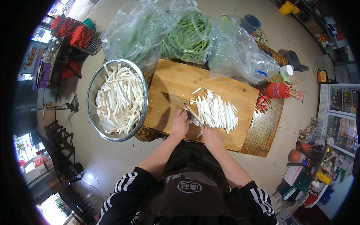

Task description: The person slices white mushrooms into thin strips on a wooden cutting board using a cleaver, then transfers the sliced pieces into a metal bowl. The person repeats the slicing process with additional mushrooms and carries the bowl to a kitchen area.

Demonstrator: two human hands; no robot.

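Observation:
On a wooden cutting board (168,81), my right hand (212,137) grips a kitchen knife (191,111), whose blade points up and to the left. My left hand (180,123) lies left of the blade, its fingers curled on a pale piece partly hidden beneath them. A heap of white vegetable strips (216,112) is spread right of the knife, with small scraps around it. More such strips (121,98) fill a steel bowl (145,104) left of the board.
Clear plastic bags (135,31) stand behind the board, one holding long green vegetables (188,36). To the right are red chillies (263,102), a red container of skewers (277,90) and a white cup (286,70). A grey bucket (250,24) stands beyond.

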